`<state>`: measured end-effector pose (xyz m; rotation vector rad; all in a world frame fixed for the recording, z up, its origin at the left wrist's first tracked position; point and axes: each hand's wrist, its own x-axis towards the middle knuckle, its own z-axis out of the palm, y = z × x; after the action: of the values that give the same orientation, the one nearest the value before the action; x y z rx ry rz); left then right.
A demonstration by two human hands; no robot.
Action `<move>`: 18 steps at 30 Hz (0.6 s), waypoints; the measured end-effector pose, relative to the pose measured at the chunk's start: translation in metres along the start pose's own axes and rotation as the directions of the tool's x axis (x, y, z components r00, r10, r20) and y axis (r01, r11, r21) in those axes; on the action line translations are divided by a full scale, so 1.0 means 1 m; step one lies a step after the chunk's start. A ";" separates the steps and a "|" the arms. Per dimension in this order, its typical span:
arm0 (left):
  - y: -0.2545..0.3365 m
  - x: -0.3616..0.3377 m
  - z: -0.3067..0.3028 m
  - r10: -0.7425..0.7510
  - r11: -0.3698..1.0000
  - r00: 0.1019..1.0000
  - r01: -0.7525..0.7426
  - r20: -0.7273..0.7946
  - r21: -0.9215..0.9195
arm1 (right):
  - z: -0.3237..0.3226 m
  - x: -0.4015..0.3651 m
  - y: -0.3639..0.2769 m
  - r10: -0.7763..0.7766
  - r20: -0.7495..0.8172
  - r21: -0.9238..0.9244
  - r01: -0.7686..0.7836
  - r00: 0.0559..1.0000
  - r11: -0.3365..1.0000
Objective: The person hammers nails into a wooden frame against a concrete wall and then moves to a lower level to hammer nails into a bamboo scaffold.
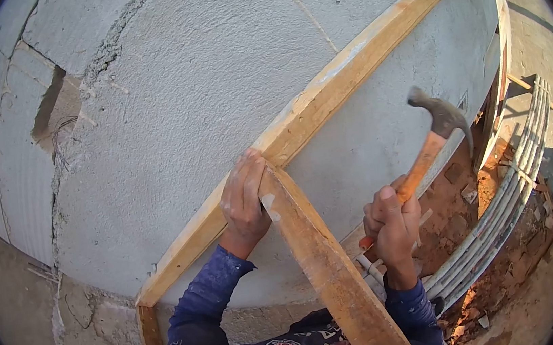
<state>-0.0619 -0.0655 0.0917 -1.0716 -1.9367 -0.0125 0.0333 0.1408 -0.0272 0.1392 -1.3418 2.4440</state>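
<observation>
My right hand is closed around the orange handle of a claw hammer. Its dark metal head is raised, the striking face to the left and the claw curving down on the right. My left hand is closed at the joint of two timbers, its fingers against the top end of a wooden plank. That plank slants down toward my body between my forearms. Its upper end meets a long wooden batten that runs diagonally along the grey wall. The hammer head is apart from both timbers.
The rough plastered wall fills the upper left, with a rectangular hole in it. A bundle of long pipes or rods lies at the right over reddish dirt and rubble. A short upright timber stands at the batten's lower end.
</observation>
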 end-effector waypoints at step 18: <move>0.007 -0.001 -0.005 -0.037 0.999 0.999 0.037 -0.026 -0.016 | 0.016 -0.017 0.085 0.109 0.126 -0.326 -0.062 0.986 0.943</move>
<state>-0.0539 -0.0640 0.0914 -1.0409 -1.9361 -0.0622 0.0181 0.0811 -0.0904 0.1797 -1.8248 2.2794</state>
